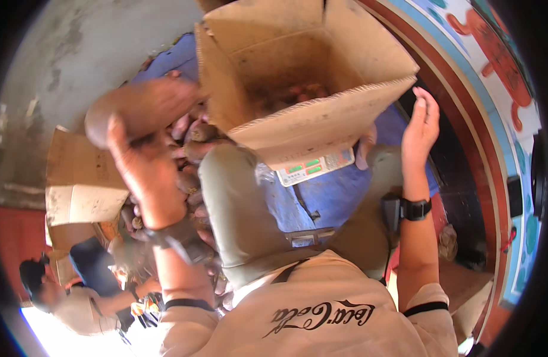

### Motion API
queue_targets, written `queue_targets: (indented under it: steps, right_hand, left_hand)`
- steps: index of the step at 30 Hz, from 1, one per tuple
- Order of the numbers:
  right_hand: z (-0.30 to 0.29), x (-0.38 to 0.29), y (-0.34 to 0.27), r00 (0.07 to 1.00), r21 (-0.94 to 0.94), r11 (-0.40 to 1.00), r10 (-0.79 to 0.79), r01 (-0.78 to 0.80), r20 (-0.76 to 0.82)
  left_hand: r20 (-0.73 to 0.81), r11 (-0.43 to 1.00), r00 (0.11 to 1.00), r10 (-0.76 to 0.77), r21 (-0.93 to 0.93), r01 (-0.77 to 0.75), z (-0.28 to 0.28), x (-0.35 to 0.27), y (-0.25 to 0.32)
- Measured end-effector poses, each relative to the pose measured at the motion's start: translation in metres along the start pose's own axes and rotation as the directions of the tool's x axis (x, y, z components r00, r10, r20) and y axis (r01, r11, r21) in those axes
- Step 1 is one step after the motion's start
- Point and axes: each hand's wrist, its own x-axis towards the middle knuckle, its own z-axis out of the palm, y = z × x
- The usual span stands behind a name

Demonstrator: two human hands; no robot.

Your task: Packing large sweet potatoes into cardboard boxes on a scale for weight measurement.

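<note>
My left hand [144, 174], blurred by motion, grips a large reddish-brown root vegetable [131, 107] beside the left wall of a tall cardboard box [318, 120]. The box is open at the top, and reddish root vegetables [307, 91] lie at its shadowed bottom. Off the box's near right corner my right hand [419, 129] is raised with nothing in it, its fingers a little apart. Whether its fingertips touch the cardboard I cannot tell. A digital scale [316, 168] with green-lit displays shows partly from under the box's near side.
Many more root vegetables [193, 151] are heaped left of my leg, on and by a blue sheet [296, 209]. A second open carton [84, 203] stands farther left. At lower left another person [86, 308] reaches towards the heap. A painted wall [475, 85] curves along the right.
</note>
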Motion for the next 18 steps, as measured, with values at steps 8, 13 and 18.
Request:
queue_targets:
  steps: [8,13,18]
  right_hand:
    - [-0.001,-0.003,-0.005,0.987,-0.027,1.000,-0.012,0.016,0.162]
    - [0.000,-0.003,-0.005,0.975,-0.032,0.999,0.039,-0.033,0.218]
    - [0.001,0.000,0.003,0.976,0.015,0.999,0.047,-0.051,0.212]
  left_hand:
    - [0.337,0.672,0.892,0.302,0.589,-0.450,0.064,0.010,-0.068]
    - [0.401,0.452,0.869,0.290,0.743,-0.494,0.056,0.024,-0.078]
    - [0.582,0.138,0.696,0.422,0.717,-0.683,0.047,0.014,-0.074]
